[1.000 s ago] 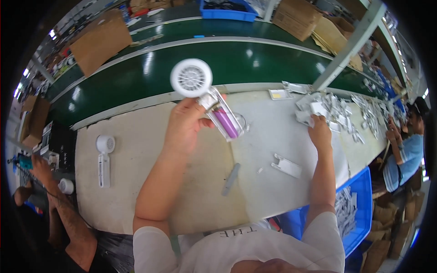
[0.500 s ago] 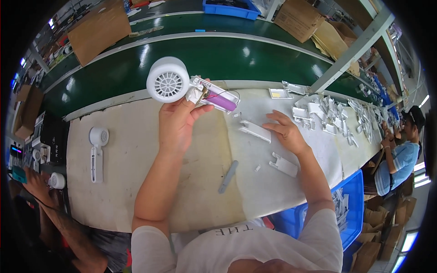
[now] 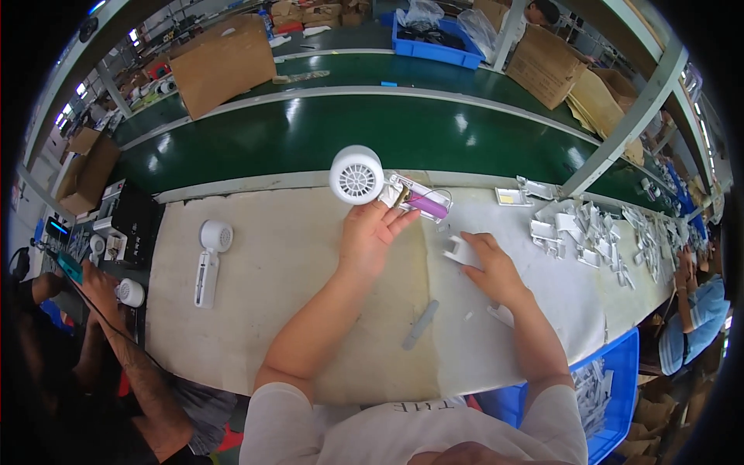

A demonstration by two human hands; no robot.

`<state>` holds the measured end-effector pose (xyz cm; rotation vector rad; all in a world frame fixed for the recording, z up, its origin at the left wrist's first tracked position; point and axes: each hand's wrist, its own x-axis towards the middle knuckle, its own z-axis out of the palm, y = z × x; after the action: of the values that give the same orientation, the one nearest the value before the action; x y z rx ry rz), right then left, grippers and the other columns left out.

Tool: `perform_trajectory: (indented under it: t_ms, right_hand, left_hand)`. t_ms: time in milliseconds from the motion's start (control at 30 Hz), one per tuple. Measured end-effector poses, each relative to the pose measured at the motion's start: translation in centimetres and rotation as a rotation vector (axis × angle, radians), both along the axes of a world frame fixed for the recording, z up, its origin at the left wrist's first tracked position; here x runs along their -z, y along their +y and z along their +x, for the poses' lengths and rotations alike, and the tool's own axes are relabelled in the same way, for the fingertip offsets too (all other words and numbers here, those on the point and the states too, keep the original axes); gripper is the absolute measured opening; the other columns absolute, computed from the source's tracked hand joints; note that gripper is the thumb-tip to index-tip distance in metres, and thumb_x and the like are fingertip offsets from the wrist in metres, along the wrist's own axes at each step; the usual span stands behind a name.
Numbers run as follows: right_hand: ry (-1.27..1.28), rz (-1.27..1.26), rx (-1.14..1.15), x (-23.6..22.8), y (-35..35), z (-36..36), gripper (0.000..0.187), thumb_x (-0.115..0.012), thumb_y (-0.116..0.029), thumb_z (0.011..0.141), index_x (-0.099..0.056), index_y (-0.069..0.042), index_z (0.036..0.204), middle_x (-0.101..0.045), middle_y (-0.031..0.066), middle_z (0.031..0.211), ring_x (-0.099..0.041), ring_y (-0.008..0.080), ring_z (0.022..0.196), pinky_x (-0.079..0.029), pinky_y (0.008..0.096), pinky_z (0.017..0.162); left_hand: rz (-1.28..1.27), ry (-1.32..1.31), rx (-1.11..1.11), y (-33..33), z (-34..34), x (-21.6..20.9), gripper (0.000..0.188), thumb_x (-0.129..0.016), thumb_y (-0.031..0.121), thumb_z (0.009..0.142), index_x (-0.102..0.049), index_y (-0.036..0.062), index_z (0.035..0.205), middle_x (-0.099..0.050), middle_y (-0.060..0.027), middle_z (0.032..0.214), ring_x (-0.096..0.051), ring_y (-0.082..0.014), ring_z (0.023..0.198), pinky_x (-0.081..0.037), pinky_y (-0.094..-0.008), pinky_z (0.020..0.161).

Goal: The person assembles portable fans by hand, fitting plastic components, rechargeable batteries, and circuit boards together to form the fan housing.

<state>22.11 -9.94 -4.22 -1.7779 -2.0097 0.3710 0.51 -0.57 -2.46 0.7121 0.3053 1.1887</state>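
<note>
A blue bin (image 3: 612,387) of white plastic parts is sitting nearest the person, at the lower right, below the edge of the cream-covered workbench (image 3: 294,310). On the bench a small grey strip (image 3: 419,325) is lying between the two forearms. Just beyond it the right hand (image 3: 488,267) is resting on the mat with its fingers curled around a white plastic cover piece (image 3: 459,250), pinching it at its edge. Farther out, the left hand (image 3: 370,232) is gripping an opened handheld fan (image 3: 387,190), fingers closed around its handle; the round white grille head is pointing left and the purple battery cell in the uncovered handle is showing to the right. A finished white handheld fan (image 3: 206,260) is lying flat well to the left. A heap of white parts (image 3: 589,229) is spreading along the right of the bench. Beyond the bench a green conveyor belt (image 3: 310,132) is running across, with cardboard boxes (image 3: 221,62) behind it.
</note>
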Motion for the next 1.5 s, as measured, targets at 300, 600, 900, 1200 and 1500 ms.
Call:
perform_trajectory:
  t_ms: [300,600,900,1200,1500]
  right_hand:
    - [-0.180,0.686,-0.102,-6.8,1.8,-7.4,0.059,-0.066,-0.003,0.063,-0.049,-0.005,0.120,-0.053,0.0110,0.113,-0.050,0.0288,0.096,-0.043,0.0364,0.082]
    - [-0.028,0.704,-0.079,-6.5,2.3,-7.4,0.062,-0.068,-0.001,0.065,-0.049,-0.007,0.123,-0.054,0.0088,0.119,-0.050,0.0293,0.095,-0.042,0.0364,0.084]
    - [-0.029,0.722,-0.092,-6.2,2.4,-7.9,0.065,-0.068,-0.001,0.063,-0.048,-0.007,0.124,-0.052,0.0095,0.123,-0.050,0.0290,0.096,-0.043,0.0355,0.083]
    - [-0.211,0.847,0.045,-6.3,1.4,-8.8,0.051,-0.056,-0.009,0.071,-0.049,-0.005,0.122,-0.053,0.0097,0.119,-0.050,0.0248,0.102,-0.038,0.0352,0.086]
    - [-0.130,0.932,0.073,-6.1,1.5,-8.6,0.055,-0.062,-0.007,0.066,-0.051,-0.006,0.120,-0.055,0.0066,0.110,-0.050,0.0231,0.096,-0.039,0.0359,0.085]
  left_hand:
    - [0.014,-0.006,-0.079,-0.6,0.9,0.5,0.038,-0.047,0.016,0.088,-0.042,-0.0001,0.123,-0.048,-0.0125,0.125,-0.048,-0.0241,0.114,-0.043,-0.0389,0.093]
    - [0.090,-0.055,-0.158,-1.0,0.9,0.4,0.035,-0.049,0.008,0.087,-0.044,-0.0008,0.120,-0.049,-0.0146,0.124,-0.049,-0.0238,0.114,-0.041,-0.0367,0.097]
    - [0.079,-0.007,-0.189,-2.0,1.4,0.3,0.034,-0.052,0.003,0.085,-0.046,0.0005,0.119,-0.050,-0.0111,0.123,-0.048,-0.0203,0.114,-0.040,-0.0328,0.097]
    - [0.189,-0.026,-0.312,-2.8,1.7,-0.3,0.040,-0.057,-0.002,0.082,-0.044,0.0004,0.120,-0.052,-0.0094,0.116,-0.050,-0.0198,0.110,-0.039,-0.0328,0.096]
    - [0.257,0.131,-0.375,-3.7,2.4,-1.5,0.040,-0.051,0.003,0.087,-0.038,-0.0014,0.125,-0.047,-0.0147,0.125,-0.046,-0.0226,0.116,-0.036,-0.0348,0.099]
